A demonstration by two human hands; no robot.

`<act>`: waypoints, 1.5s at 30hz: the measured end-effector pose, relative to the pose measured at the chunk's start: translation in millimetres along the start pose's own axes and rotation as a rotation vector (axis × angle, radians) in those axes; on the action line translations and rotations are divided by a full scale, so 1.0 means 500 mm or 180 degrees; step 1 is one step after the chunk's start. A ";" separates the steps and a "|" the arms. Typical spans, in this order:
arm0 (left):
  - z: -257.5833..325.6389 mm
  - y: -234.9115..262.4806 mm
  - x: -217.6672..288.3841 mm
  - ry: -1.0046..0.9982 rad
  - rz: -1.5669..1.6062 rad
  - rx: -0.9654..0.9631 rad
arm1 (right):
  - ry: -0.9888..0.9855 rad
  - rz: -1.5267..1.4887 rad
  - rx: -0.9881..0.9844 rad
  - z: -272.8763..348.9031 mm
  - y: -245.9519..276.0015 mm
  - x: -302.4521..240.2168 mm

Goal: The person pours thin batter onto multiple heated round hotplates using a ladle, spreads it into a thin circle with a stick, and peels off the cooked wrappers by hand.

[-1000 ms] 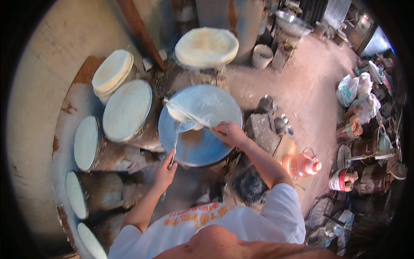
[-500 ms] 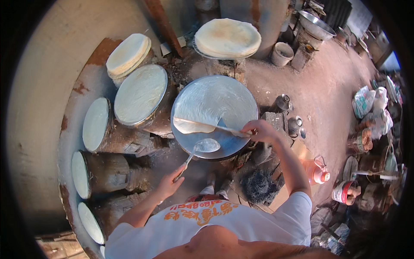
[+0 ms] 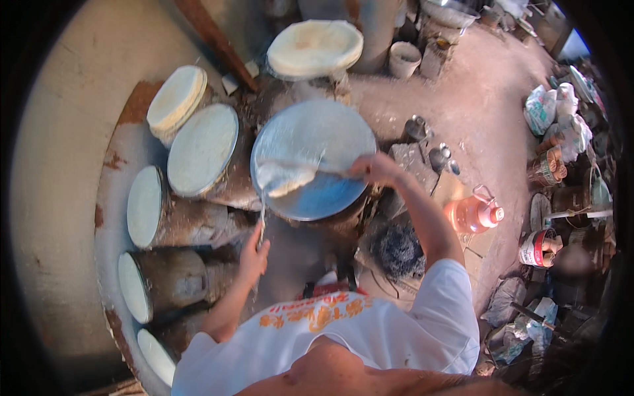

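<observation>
A wide round griddle [image 3: 297, 204] lies in front of me, coated with thin pale batter [image 3: 317, 125] over its far part. A thicker, wet-looking batter heap [image 3: 294, 185] sits left of its middle. My left hand [image 3: 255, 254] is closed round the handle of a ladle [image 3: 263, 221]; the ladle's blurred bowl is at the griddle's left side, beside the heap. Over the right rim, my right hand [image 3: 376, 169] grips one end of a long thin scraper [image 3: 333, 173], which reaches leftward across the batter and is smeared by motion.
Beyond and to the left stand stacks of flatbreads [image 3: 316, 49] [image 3: 176, 100]. Several pale-topped round griddles curve down the left side, including a large griddle [image 3: 203, 150]. On the right are metal pots [image 3: 416, 129], a black tangled heap [image 3: 398, 253] and a pinkish jug [image 3: 471, 215].
The ladle has swung from the griddle's near edge to its left side, beside the batter. My right hand has drawn the scraper a little nearer the far side. The whole view has shifted slightly.
</observation>
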State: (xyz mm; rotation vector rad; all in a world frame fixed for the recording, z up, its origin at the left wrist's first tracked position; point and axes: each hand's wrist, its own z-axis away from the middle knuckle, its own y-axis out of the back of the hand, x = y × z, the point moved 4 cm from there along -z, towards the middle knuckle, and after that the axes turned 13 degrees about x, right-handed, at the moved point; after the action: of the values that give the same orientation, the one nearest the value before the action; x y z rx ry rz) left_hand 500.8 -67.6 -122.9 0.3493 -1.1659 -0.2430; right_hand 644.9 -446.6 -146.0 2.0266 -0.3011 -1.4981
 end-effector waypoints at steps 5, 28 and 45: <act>0.020 -0.002 -0.013 -0.0092 -0.0289 -0.0292 | -0.0229 -0.0057 0.0293 0.121 0.051 -0.013; -0.041 0.390 0.087 -0.1349 0.1672 -0.0869 | -0.2291 -0.3736 0.3832 0.038 -0.771 -0.370; -0.029 0.315 0.053 -0.1180 0.1432 -0.1143 | -0.2955 -0.2812 0.3450 0.253 -0.600 -0.342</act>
State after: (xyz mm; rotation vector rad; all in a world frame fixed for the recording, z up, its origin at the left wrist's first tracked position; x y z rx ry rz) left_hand 525.3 69.7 -44.2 -0.2878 -1.4993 -0.1188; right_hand 420.9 -161.6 -208.8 2.0853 -0.7645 -3.3772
